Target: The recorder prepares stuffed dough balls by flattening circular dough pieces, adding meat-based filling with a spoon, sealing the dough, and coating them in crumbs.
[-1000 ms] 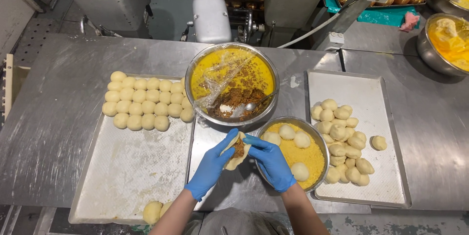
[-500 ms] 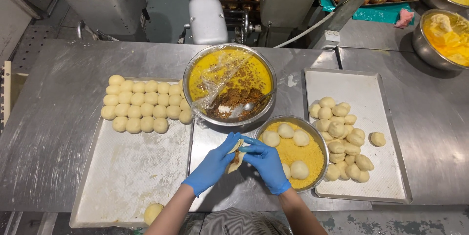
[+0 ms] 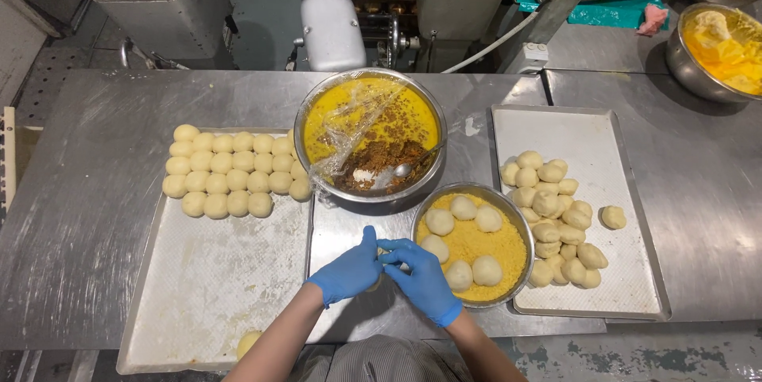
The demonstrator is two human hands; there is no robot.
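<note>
My left hand [image 3: 348, 271] and my right hand [image 3: 421, 277], both in blue gloves, are cupped together around a dough piece [image 3: 382, 256] that is almost hidden between the fingers. They hover over the steel table just left of a shallow round pan [image 3: 517, 227] of yellow crumbs with several dough balls in it. Behind it stands a large metal bowl [image 3: 312, 111] with brown filling, yellow smears, a spoon [image 3: 413, 165] and crumpled plastic wrap.
A left tray [image 3: 206, 287] holds rows of smooth dough balls [image 3: 230, 172]; one ball [image 3: 248, 342] lies at its near edge. A right tray [image 3: 579, 132] holds a loose pile of dough pieces [image 3: 556, 215]. Another bowl [image 3: 679, 57] of yellow mixture sits far right. Machines stand behind the table.
The hands have closed over the dough, which showed open with filling before. They have also drifted slightly nearer to me.
</note>
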